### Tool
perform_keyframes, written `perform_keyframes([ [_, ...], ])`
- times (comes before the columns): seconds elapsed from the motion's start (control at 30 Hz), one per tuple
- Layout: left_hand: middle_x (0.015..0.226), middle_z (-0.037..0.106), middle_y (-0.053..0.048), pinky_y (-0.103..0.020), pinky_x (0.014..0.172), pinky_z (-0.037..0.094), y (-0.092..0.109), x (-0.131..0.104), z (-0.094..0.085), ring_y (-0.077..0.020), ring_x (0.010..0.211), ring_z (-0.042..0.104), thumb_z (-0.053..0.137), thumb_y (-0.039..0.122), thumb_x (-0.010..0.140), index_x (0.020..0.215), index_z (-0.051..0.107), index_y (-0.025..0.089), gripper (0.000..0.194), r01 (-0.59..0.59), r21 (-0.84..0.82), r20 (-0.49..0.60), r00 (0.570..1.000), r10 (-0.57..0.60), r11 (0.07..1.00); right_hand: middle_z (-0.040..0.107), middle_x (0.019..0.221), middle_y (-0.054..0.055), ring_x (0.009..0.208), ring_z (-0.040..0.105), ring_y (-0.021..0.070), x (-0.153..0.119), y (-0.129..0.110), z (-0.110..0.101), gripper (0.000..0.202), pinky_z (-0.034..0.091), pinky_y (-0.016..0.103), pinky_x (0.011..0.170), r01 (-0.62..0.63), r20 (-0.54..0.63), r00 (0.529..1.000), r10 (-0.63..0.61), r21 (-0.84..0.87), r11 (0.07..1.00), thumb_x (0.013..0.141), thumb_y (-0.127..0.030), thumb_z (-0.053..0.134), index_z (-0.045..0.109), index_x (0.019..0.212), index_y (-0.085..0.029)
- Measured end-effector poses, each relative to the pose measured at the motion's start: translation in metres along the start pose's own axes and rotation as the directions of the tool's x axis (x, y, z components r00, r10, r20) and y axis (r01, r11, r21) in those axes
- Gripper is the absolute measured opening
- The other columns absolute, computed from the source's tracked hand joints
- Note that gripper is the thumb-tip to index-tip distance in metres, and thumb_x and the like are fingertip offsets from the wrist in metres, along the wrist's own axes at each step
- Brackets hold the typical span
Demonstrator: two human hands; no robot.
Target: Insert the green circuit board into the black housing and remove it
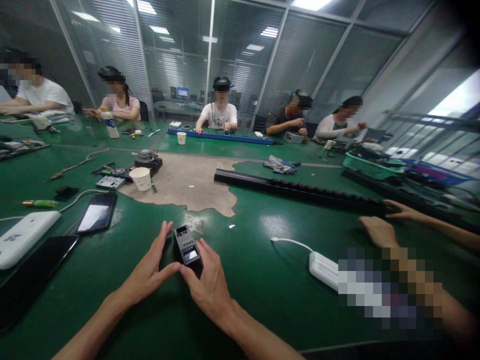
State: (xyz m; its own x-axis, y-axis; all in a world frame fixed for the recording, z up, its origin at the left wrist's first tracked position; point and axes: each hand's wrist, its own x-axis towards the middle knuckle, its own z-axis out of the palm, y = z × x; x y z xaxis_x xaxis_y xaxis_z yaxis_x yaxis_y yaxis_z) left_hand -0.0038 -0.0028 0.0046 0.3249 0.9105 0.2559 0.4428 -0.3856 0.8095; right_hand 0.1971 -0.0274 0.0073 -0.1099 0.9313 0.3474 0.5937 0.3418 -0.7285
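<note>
A small dark grey device (186,245) with a little screen and a row of buttons stands on the green table (262,280), between my two hands. My left hand (154,262) is on its left side, fingers stretched and the thumb reaching toward the device's near edge. On the right side, my right hand (208,277) rests against the device, its fingers along the side and its thumb at the near corner. The thumbs nearly meet in front of the device.
Phones (96,212) and a white power bank (26,237) lie left. A paper cup (141,178) stands near electronic parts. A long black strip (292,190) crosses the right side; another person's hands (378,231) are near its end. A white cabled device (323,270) lies right. Several people sit opposite.
</note>
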Motion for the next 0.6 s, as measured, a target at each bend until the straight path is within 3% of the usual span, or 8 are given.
perform_keyframes([
  [0.2,0.165,0.009,-0.009,-0.055,0.120,0.013,0.000,0.001,0.000,-0.0308,0.149,0.016,0.053,0.049,0.096,0.156,-0.010,0.029,0.089,-0.017,-0.062,-0.018,1.000,0.016,0.998,0.056,0.140,0.011,0.132,0.050,0.0296,0.013,-0.008,-0.031,0.058,0.040,0.050,0.111,-0.023,-0.072,0.997,0.035,0.166,0.986,0.086,-0.036,0.067,0.049,0.139,-0.022],
  [0.37,0.165,0.008,-0.009,-0.056,0.119,0.014,-0.001,0.001,0.001,-0.0315,0.148,0.018,0.051,0.049,0.097,0.156,-0.008,0.029,0.086,-0.009,-0.043,-0.015,1.000,0.009,0.999,0.058,0.138,0.011,0.130,0.052,0.0286,0.012,0.013,-0.056,0.056,0.041,0.048,0.111,-0.045,-0.091,0.994,0.053,0.098,0.994,0.087,-0.037,0.065,0.051,0.138,-0.020],
  [0.6,0.165,0.009,-0.009,-0.056,0.119,0.014,-0.003,0.001,0.001,-0.0319,0.149,0.017,0.052,0.048,0.097,0.156,-0.008,0.029,0.086,-0.004,-0.036,-0.006,1.000,0.004,0.999,0.052,0.143,0.017,0.136,0.044,0.0337,-0.001,0.046,-0.049,0.056,0.036,0.055,0.112,-0.131,-0.043,0.991,0.128,-0.082,0.988,0.087,-0.037,0.064,0.052,0.138,-0.015],
])
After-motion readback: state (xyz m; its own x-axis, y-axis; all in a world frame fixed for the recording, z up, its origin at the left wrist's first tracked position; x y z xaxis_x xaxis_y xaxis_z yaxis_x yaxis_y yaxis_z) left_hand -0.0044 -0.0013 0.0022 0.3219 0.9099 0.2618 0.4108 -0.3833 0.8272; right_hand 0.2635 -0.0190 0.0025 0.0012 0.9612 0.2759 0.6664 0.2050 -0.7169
